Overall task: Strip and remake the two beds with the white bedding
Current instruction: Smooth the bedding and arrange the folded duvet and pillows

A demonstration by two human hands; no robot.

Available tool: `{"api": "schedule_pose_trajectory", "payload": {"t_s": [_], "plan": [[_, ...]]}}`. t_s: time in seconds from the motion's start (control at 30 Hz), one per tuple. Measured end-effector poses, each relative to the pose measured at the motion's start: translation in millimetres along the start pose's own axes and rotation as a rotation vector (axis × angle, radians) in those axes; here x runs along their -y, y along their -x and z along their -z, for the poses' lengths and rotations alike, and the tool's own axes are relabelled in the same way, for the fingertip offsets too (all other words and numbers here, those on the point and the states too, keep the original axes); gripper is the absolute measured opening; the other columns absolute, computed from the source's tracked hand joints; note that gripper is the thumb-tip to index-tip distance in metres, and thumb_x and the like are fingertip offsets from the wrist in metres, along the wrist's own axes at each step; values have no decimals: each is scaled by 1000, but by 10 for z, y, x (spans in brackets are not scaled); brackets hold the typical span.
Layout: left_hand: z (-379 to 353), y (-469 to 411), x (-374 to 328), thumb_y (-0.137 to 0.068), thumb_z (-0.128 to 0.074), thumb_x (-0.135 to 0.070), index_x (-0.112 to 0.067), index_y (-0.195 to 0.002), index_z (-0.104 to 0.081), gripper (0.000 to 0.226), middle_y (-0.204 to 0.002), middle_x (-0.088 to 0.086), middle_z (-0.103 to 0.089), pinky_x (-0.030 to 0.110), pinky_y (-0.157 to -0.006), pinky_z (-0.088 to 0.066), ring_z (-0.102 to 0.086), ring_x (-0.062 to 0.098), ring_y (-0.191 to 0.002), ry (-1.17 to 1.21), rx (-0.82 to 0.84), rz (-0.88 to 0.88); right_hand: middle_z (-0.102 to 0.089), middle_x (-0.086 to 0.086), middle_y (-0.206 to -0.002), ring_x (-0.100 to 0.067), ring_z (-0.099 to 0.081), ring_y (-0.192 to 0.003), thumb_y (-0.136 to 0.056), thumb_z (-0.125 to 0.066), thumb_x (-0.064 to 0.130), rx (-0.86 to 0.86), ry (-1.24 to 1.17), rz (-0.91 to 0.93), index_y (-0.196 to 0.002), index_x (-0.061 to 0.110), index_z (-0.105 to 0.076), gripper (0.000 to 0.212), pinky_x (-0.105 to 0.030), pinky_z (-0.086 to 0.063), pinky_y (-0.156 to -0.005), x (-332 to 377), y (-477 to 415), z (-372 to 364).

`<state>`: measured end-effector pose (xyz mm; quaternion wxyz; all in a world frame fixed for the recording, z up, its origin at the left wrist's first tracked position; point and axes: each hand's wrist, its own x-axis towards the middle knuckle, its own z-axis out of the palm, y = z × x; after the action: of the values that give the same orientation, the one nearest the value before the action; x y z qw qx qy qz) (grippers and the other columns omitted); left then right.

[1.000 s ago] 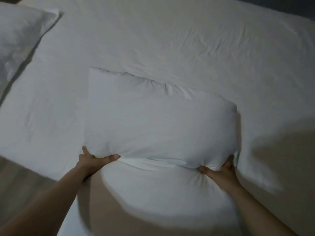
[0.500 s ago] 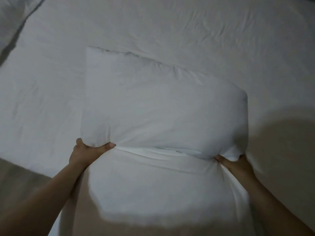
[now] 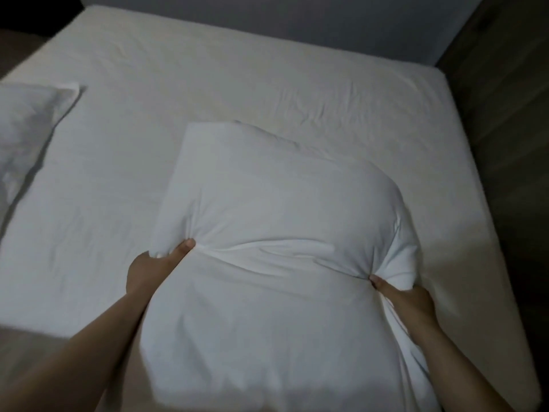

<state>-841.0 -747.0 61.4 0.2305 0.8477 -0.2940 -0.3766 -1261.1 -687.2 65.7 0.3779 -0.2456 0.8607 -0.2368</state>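
One pillow (image 3: 282, 197) in white casing fills the middle of my view, over the near half of the bed. Its long axis runs away from me: the plump end points toward the far edge, the slacker end hangs back toward my body.

- A pinched waist crosses it at about mid-length, slanting down to the right.
- Cannot tell whether the far end rests on the sheet (image 3: 208, 84) or is held just clear of it.

Left hand (image 3: 154, 263): clamped on the pillow's left edge, thumb lying on top, fingers hidden under the fabric.

Right hand (image 3: 407, 298): clamped on the right edge, thumb tip pressed into a bunch of cloth, the rest buried. It sits slightly nearer me than the left.

Judgement: both hands share the load evenly, so the next move, shaking the filling down or setting the pillow in place, turns on that away-pointing axis.

Outward: a fitted sheet, lightly creased, covers the mattress. A second pillow (image 3: 26, 126) lies well apart at the left edge. A grey wall (image 3: 297, 13) stands beyond, dark flooring (image 3: 505, 144) to the right.
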Motion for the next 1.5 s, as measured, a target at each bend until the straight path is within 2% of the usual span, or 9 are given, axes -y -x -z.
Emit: {"api": "schedule_pose_trajectory", "payload": {"t_s": [0.1, 0.33, 0.5, 0.63, 0.77, 0.9, 1.17, 1.3, 1.5], "plan": [[149, 127, -197, -62, -70, -72, -8, -79, -59, 66, -78, 4, -61, 37, -74, -43, -57, 30, -81, -7, 52, -57, -61, -9, -99, -22, -55, -83, -67, -83, 44, -42, -44, -8, -116, -1, -62, 70, -29, -44, -78, 51, 332, 219], [367, 455, -526, -60, -68, -75, -10, -76, -54, 68, -79, 6, -58, 38, -75, -44, -56, 32, -83, -19, 184, -140, -62, -18, -117, -30, -58, -95, -70, -75, 56, -160, -121, -18, -121, 0, -59, 78, -33, -46, -83, -26, 1024, 638], [326, 671, -713, -55, -67, -79, -8, -78, -53, 75, -77, 5, -56, 38, -73, -43, -55, 32, -80, -19, 250, -174, -58, -5, -79, -25, -55, -75, -71, -71, 59, -237, -149, -45, -106, -2, -63, 71, -35, -48, -76, -147, 1254, 894], [237, 770, -824, -55, -66, -80, -6, -82, -53, 79, -83, 7, -57, 38, -76, -43, -54, 32, -83, -23, 281, -205, -56, -2, -74, -19, -53, -69, -73, -70, 59, -260, -171, -41, -104, -1, -64, 69, -34, -47, -75, -215, 1274, 1032], [86, 875, -887, -53, -65, -82, -6, -97, -54, 89, -97, 11, -57, 39, -79, -44, -54, 32, -88, -36, 266, -208, -64, -14, -99, -21, -52, -74, -73, -73, 56, -251, -203, -28, -114, -3, -61, 73, -32, -45, -77, -261, 1134, 1172], [-165, 1056, -971, -58, -67, -77, 0, -114, -57, 96, -115, 17, -61, 39, -84, -44, -58, 36, -103, -31, 227, -204, -55, -1, -75, -15, -52, -68, -70, -75, 58, -200, -235, -60, -105, 1, -63, 67, -32, -47, -76, -389, 814, 1364], [-1075, 1862, -1280, -64, -68, -73, -4, -100, -57, 79, -115, 20, -61, 39, -86, -43, -57, 36, -105, -43, 168, -124, -51, -19, -135, -34, -53, -113, -75, -74, 51, -99, -246, -41, -140, 3, -42, 86, -31, -41, -87, -688, -317, 2197], [-1634, 2326, -1429, -67, -70, -67, -6, -93, -53, 69, -118, 22, -60, 37, -83, -40, -56, 37, -108, -38, 133, -58, -45, -20, -142, -38, -49, -122, -70, -77, 55, -30, -208, -108, -142, 4, -39, 96, -43, -43, -101, -827, -943, 2729], [-2182, 2640, -1676, -64, -69, -71, 1, -102, -59, 83, -118, 23, -61, 37, -82, -40, -57, 38, -108, -109, 91, 0, -50, -25, -136, -40, -53, -118, -71, -77, 53, 21, -120, -186, -134, -3, -48, 89, -41, -44, -95, -1022, -1496, 3164]]}}
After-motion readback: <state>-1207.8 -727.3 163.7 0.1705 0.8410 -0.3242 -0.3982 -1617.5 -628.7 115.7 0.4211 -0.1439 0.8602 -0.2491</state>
